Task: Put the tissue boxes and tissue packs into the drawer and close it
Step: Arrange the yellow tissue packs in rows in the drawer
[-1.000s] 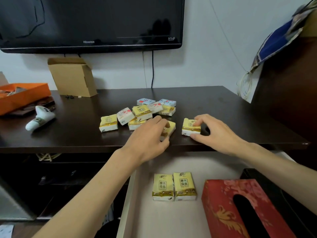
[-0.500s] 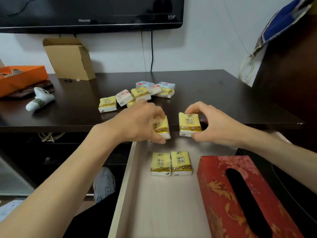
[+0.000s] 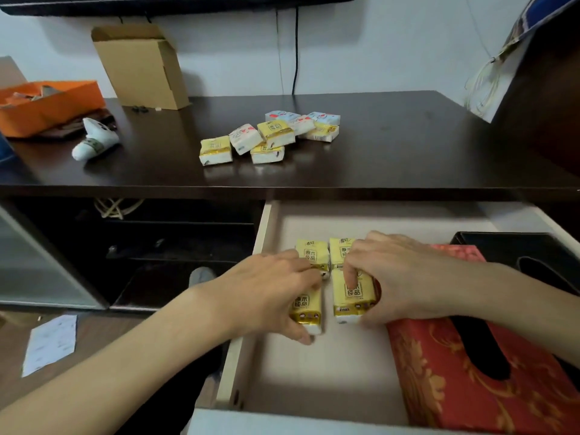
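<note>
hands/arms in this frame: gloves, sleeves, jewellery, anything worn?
Nothing worn that shows. The left hand and right hand are both bare: no gloves, no rings visible on the fingers in view. Both forearms are bare up to the frame edge, with no sleeve cuff, watch, wristband or strap at either wrist. No tape, markers or cables on them. Nails look short and unpainted, though that detail is small.

Open cardboard box (image 3: 141, 64) against wall, orange box (image 3: 47, 105) at left, white paper (image 3: 50, 343) on floor
</note>
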Available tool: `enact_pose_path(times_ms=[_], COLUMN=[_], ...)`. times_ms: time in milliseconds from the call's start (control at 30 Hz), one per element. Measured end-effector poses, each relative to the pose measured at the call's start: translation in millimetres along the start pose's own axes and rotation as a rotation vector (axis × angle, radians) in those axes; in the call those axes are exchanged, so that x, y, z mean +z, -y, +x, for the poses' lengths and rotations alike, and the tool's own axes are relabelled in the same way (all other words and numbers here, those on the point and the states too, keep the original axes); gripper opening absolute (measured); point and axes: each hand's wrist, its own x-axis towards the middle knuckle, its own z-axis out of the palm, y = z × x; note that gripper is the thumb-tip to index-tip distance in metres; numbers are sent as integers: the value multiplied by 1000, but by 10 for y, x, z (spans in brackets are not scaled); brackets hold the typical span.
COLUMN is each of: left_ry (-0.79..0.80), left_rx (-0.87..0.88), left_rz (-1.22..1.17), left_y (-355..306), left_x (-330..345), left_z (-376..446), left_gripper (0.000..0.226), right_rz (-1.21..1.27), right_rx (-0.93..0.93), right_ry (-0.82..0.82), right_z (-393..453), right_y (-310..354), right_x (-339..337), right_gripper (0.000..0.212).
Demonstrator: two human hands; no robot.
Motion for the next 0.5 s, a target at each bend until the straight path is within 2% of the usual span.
enact_pose_path(times_ms=[167, 267, 367, 433, 500], left_ry=[113, 128, 89, 43, -3], left_rx=[-1, 1, 0, -5, -30], left_rz=[-38, -38, -122, -153, -69], left_y=[-8, -7, 57, 137, 205], left_x=[11, -6, -88, -157, -172], left_z=[37, 21, 5, 10, 42], left_gripper=[70, 73, 64, 55, 61], right_rz=[-30, 18, 124, 90, -17], right_rx=[24, 33, 48, 59, 82], right_ry=[92, 66, -32, -75, -5], right_z=[42, 42, 63, 122, 219], right_y=[18, -9, -94, -159, -184], right_x=[22, 6, -4, -6, -4], right_gripper=[54, 54, 46, 56, 82])
